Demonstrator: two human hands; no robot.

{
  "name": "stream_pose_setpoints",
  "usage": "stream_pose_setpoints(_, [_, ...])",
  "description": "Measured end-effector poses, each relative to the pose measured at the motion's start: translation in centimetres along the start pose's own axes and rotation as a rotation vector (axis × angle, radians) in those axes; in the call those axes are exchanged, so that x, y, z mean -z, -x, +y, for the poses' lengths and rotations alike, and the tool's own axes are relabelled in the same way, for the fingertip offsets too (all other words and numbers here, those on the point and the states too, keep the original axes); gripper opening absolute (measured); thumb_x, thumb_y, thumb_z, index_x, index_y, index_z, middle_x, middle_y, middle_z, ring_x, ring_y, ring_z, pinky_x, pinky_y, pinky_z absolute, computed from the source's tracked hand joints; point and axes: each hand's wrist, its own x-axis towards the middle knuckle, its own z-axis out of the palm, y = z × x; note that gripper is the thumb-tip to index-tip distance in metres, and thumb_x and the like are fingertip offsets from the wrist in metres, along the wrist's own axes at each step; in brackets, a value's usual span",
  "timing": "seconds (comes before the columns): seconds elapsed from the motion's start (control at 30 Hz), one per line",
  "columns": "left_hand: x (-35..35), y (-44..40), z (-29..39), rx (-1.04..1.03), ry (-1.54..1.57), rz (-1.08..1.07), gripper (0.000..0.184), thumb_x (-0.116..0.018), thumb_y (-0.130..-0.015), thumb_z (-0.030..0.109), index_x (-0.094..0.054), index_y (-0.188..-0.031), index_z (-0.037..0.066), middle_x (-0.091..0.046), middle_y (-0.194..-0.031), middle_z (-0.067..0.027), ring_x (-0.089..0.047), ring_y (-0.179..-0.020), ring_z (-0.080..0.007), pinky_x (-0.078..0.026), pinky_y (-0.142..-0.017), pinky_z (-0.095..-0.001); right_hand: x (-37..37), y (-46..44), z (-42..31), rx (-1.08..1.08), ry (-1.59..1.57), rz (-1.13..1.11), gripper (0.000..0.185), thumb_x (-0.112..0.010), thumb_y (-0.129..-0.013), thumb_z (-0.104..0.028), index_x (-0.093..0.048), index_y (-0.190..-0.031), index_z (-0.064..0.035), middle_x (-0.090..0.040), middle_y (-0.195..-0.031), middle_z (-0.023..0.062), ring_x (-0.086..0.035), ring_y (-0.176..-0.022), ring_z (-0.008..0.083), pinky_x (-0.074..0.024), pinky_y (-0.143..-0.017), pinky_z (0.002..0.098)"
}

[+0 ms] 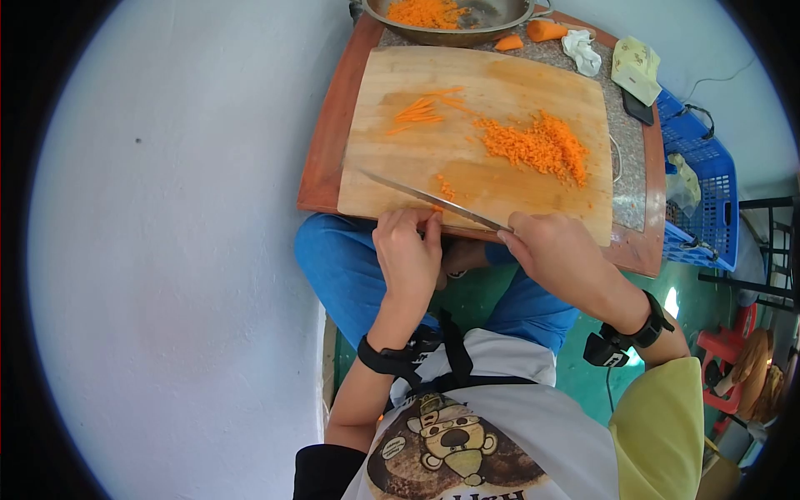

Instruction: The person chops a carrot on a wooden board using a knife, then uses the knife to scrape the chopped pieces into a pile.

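My right hand (554,246) is closed around the handle of a kitchen knife (425,197), whose long blade points left across the near part of the wooden cutting board (392,187). At the board's near edge my left hand (407,250) is closed, its fingertips beside the blade. A bit of orange carrot shows at those fingertips; the rest of it is hidden. Just beyond the blade lie a few carrot crumbs (446,187). Farther up the board are thin carrot strips (421,110) at the left and a heap of finely chopped carrot (537,146) at the right.
Behind the board stands a metal pan (492,32) holding more chopped carrot. Carrot chunks (546,31), a crumpled white tissue (582,52), a tissue pack (636,71) and a dark phone (637,107) lie nearby. A blue plastic basket (717,196) stands right of the table; a white wall rises at left.
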Motion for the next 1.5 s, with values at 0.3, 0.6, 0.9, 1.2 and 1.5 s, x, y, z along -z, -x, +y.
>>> stream_pose_setpoints(0.3, [0.0, 0.3, -0.4, -0.002, 0.010, 0.017, 0.007, -0.068, -0.072, 0.005, -0.061, -0.069, 0.004, -0.058, -0.066, -0.0080, -0.054, -0.070, -0.0283, -0.039, -0.066, -0.0382, 0.4, -0.7, -0.5, 0.001, 0.059, -0.106, 0.019, -0.051, -0.088, -0.017, -0.052, -0.079, -0.0005, -0.059, -0.065, 0.0193, -0.060, -0.064, 0.0374, -0.0483, -0.057, 0.0457])
stream_pose_setpoints(0.6, [0.3, 0.0, -0.5, -0.001, -0.008, -0.055, 0.008, -0.067, -0.072, 0.006, -0.061, -0.068, 0.004, -0.060, -0.069, -0.0081, -0.054, -0.070, -0.0277, -0.038, -0.066, -0.0377, 0.1, -0.5, 0.7, -0.009, -0.052, 0.027, 0.022, -0.052, -0.087, -0.021, -0.054, -0.076, -0.0027, -0.058, -0.064, 0.0192, -0.058, -0.063, 0.0386, -0.0460, -0.056, 0.0475])
stream_pose_setpoints(0.9, [0.2, 0.0, -0.5, -0.018, -0.009, -0.032, 0.008, -0.068, -0.072, 0.005, -0.061, -0.068, 0.004, -0.059, -0.066, -0.0077, -0.054, -0.069, -0.0273, -0.038, -0.065, -0.0373, 0.2, -0.1, 0.6, 0.001, -0.028, 0.012, 0.021, -0.053, -0.087, -0.022, -0.054, -0.076, -0.0041, -0.057, -0.060, 0.0180, -0.059, -0.060, 0.0376, -0.0466, -0.054, 0.0468])
stream_pose_setpoints(1.2, [0.2, 0.0, -0.4, -0.017, -0.002, -0.035, 0.007, -0.067, -0.071, 0.004, -0.061, -0.069, 0.004, -0.059, -0.067, -0.0080, -0.054, -0.069, -0.0279, -0.038, -0.065, -0.0378, 0.3, -0.4, 0.1, 0.017, -0.003, -0.016, 0.020, -0.053, -0.087, -0.020, -0.053, -0.076, -0.0029, -0.058, -0.061, 0.0180, -0.059, -0.061, 0.0373, -0.0471, -0.055, 0.0464])
stream_pose_setpoints(1.5, [0.0, 0.4, -0.8, -0.056, 0.013, -0.011, 0.008, -0.068, -0.071, 0.004, -0.060, -0.069, 0.004, -0.058, -0.068, -0.0078, -0.053, -0.071, -0.0274, -0.038, -0.065, -0.0377, 0.0, -0.5, -0.4, 0.027, 0.060, -0.053, 0.019, -0.052, -0.087, -0.017, -0.052, -0.077, -0.0015, -0.059, -0.065, 0.0184, -0.059, -0.061, 0.0372, -0.0474, -0.055, 0.0457])
